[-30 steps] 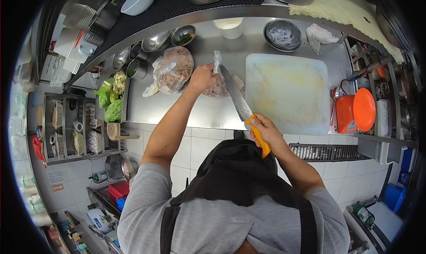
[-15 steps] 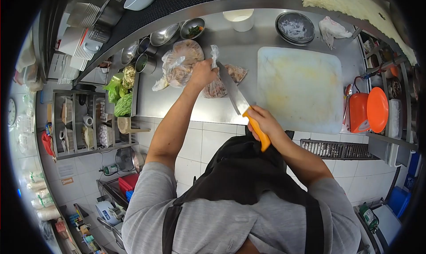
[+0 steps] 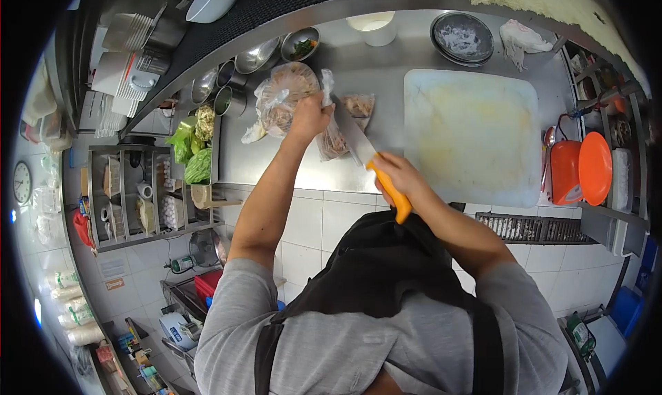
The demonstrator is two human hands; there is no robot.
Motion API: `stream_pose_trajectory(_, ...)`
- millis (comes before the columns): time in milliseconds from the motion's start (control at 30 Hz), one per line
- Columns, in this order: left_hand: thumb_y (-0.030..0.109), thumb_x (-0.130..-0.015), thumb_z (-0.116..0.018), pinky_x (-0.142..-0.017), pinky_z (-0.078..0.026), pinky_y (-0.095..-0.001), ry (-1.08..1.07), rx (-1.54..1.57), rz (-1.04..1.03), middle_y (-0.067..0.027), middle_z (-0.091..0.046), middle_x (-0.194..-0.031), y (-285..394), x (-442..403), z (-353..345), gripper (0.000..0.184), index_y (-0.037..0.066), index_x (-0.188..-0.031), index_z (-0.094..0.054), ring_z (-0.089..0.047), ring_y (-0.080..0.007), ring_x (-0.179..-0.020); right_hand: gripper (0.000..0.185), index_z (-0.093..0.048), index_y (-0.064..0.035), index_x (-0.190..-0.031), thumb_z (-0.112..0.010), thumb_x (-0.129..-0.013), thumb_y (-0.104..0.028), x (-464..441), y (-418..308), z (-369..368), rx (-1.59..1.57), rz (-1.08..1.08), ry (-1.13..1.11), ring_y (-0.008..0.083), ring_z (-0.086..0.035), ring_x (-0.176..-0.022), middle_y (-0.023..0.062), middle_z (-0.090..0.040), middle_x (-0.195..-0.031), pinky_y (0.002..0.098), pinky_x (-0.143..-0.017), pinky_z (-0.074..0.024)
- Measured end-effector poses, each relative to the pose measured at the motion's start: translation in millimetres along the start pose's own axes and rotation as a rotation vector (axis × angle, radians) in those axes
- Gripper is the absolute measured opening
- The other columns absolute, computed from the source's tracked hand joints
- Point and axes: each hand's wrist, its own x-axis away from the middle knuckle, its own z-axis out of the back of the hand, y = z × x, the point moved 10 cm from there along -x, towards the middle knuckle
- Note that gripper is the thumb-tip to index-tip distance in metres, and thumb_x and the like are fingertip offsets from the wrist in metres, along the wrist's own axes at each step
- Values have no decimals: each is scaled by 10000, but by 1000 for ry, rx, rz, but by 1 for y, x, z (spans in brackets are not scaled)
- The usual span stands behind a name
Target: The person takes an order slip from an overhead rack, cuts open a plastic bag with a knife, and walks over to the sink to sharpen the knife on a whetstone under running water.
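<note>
My left hand [image 3: 312, 116] is closed on the gathered neck of a clear plastic bag of meat [image 3: 333, 144], whose lower part rests on the steel counter. In my right hand [image 3: 405, 177] is a large knife [image 3: 358, 138], gripped by its yellow handle. Its blade slants up and left, with the tip at the bag's neck beside my left fingers. Whether the edge touches the plastic I cannot tell. Just past the blade lies another small bag of meat [image 3: 359, 107]. A larger tied bag of meat [image 3: 288, 95] sits left of my left hand.
To the right lies a white cutting board [image 3: 472, 136]. Along the back are metal bowls [image 3: 256, 55], a white tub [image 3: 376, 31], stacked dark pans [image 3: 463, 39] and a cloth [image 3: 522, 43]. Green vegetables [image 3: 198, 166] stand off the counter's left end; an orange plate [image 3: 595, 169] is far right.
The knife has shifted slightly up and left along the bag's neck. The small bag behind the blade shows more fully. The whole view has shifted a little.
</note>
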Motion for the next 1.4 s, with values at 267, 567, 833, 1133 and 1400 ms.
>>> stream_pose_trajectory(267,116,-752,-696,-619,-470,-441,-62,119,-26,-246,-611,-732,19,8,4,199,-29,-763,-560,-612,-396,-684,307,-537,-26,-1002,-504,-948,-326,-79,-42,-8,43,108,93,204,-483,-343,100,-538,-577,341,-332,-375)
stream_pose_trajectory(567,119,-780,-702,-592,-467,-324,16,132,104,-145,-625,-680,-14,7,-4,179,5,-900,-633,-591,-198,-590,287,-546,-36,-996,-496,-956,-316,14,6,-4,7,-40,-34,206,-478,-314,109,-526,-550,343,-298,-350)
stream_pose_trajectory(833,94,-806,-699,-586,-457,-297,18,375,123,-75,-633,-697,1,9,15,146,8,-901,-628,-559,-134,-602,303,-517,-68,-1078,-484,-961,-345,-72,-46,-16,78,82,131,178,-483,-349,82,-530,-590,315,-326,-373)
stream_pose_trajectory(1133,44,-854,-650,-601,-410,-231,53,887,377,7,-604,-761,-48,2,-7,74,38,-914,-607,-516,-77,-652,302,-552,-40,-1065,-506,-945,-313,6,5,21,168,-22,104,176,-471,-333,80,-535,-580,307,-338,-370)
stream_pose_trajectory(1400,61,-829,-678,-509,-333,-210,292,1387,661,21,-582,-727,-114,35,-19,94,63,-898,-613,-464,-51,-582,310,-547,-35,-1110,-520,-942,-294,-4,-15,42,408,25,195,147,-465,-344,65,-527,-586,299,-343,-370)
